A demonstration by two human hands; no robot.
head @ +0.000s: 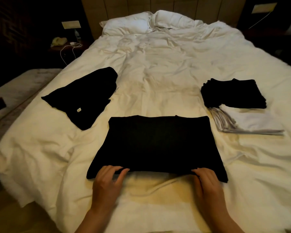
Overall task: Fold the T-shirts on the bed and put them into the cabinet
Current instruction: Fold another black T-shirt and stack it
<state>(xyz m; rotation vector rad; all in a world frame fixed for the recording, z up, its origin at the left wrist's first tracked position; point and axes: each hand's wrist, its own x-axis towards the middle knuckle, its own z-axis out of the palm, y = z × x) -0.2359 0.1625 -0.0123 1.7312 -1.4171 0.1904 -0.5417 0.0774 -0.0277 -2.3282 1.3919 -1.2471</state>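
Bed [158, 68]: I am standing at its foot; it is carrying every shirt, and the white duvet is lying rumpled under them.
Black T-shirt in hand [155, 145]: it is lying flat at the bed's foot end, centred, already narrowed to a rectangle with the collar edge pointing toward the pillows [149, 21].
Unfolded black T-shirt [86, 96]: it is waiting crumpled on the bed's left side, apart from the one I am working on.
Folded stack [238, 105]: it is sitting on the bed's right side, black shirts resting on white ones.
Left hand [107, 180]: it is pinching the shirt's near hem toward the left corner, fingers curled over the cloth, thumb below.
Right hand [207, 180]: it is gripping the same hem near the right corner, fingers curling round the fabric.
Risk: as I am judging it, lifting the hem unevenly toward the collar could be dragging the tucked sleeves loose, and the soft duvet could be bunching the layers into a crooked fold.
Cabinet: it is not appearing in view.
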